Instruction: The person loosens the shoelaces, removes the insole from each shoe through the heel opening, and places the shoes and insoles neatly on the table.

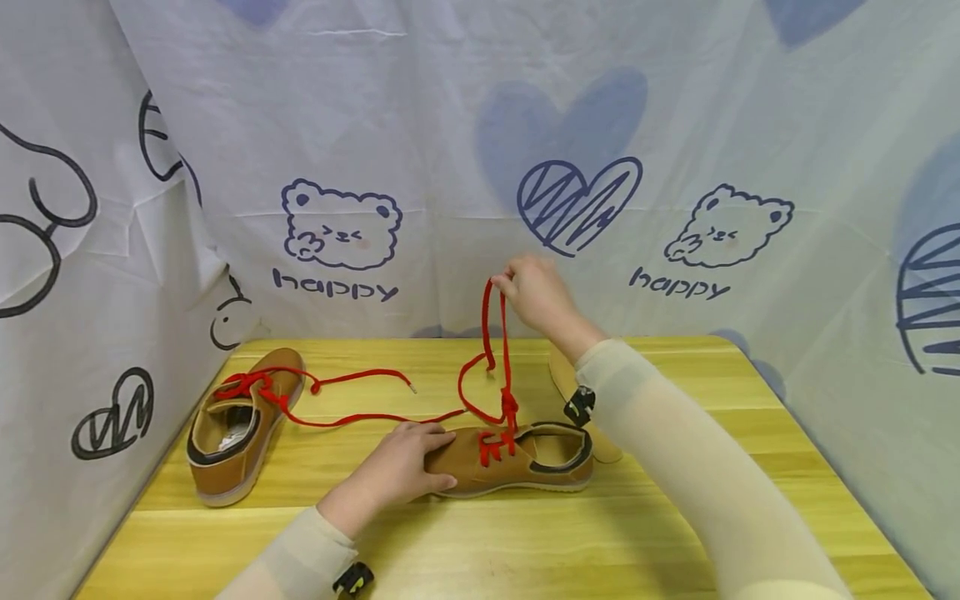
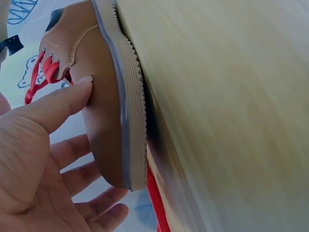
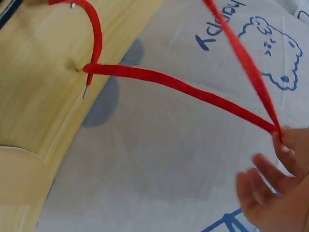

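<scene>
A brown shoe (image 1: 480, 475) with red laces lies at the middle of the table, its toe to the left. My left hand (image 1: 401, 471) grips the toe, thumb on the near side and fingers round the far side; the left wrist view shows the thumb on the brown upper (image 2: 99, 116). High above the shoe, my right hand (image 1: 536, 292) pinches a red shoelace (image 1: 505, 350) between thumb and fingertips. From the pinch, one strand runs taut down to the knot over the eyelets, and the other hangs down with its tip free (image 3: 86, 92).
Another brown shoe (image 1: 247, 450) stands at the left of the table, its red laces (image 1: 360, 417) trailing right towards the first shoe. A beige insole-like piece (image 1: 603, 446) lies behind the heel, partly hidden by the right sleeve. A printed white cloth (image 1: 442, 167) hangs round the table.
</scene>
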`<act>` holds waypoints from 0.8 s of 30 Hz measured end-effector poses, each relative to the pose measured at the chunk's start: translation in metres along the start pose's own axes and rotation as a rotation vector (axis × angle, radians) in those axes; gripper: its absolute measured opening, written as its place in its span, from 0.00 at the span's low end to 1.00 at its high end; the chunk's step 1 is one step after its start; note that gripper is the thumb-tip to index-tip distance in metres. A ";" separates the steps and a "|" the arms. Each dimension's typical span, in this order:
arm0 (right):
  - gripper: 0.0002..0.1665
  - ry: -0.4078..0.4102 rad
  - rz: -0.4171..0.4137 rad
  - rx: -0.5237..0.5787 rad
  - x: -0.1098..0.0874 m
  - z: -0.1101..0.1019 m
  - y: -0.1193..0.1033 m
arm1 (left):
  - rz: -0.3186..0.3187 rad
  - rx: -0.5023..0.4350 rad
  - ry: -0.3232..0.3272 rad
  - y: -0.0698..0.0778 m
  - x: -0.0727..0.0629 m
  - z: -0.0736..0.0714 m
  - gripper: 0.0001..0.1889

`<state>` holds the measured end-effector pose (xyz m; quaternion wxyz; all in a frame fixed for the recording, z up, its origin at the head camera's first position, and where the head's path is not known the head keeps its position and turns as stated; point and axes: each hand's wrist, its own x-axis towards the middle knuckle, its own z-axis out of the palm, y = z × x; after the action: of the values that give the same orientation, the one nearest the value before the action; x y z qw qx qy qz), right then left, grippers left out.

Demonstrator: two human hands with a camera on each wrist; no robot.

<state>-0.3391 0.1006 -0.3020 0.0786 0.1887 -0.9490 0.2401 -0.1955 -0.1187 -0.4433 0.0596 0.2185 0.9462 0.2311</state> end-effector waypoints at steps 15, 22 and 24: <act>0.09 -0.466 -0.230 -0.089 -0.033 0.017 0.012 | 0.002 0.018 0.004 0.000 0.001 0.001 0.35; 0.07 -0.570 -0.305 -0.149 -0.056 0.024 0.014 | -0.014 0.011 -0.004 0.000 0.002 0.001 0.35; 0.06 -0.583 -0.302 -0.154 -0.061 0.027 0.014 | -0.011 0.008 -0.005 0.000 0.002 0.001 0.35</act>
<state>-0.2901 0.1183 -0.3463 -0.1476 0.3815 -0.9081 0.0893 -0.1969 -0.1175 -0.4442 0.0621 0.2141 0.9481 0.2266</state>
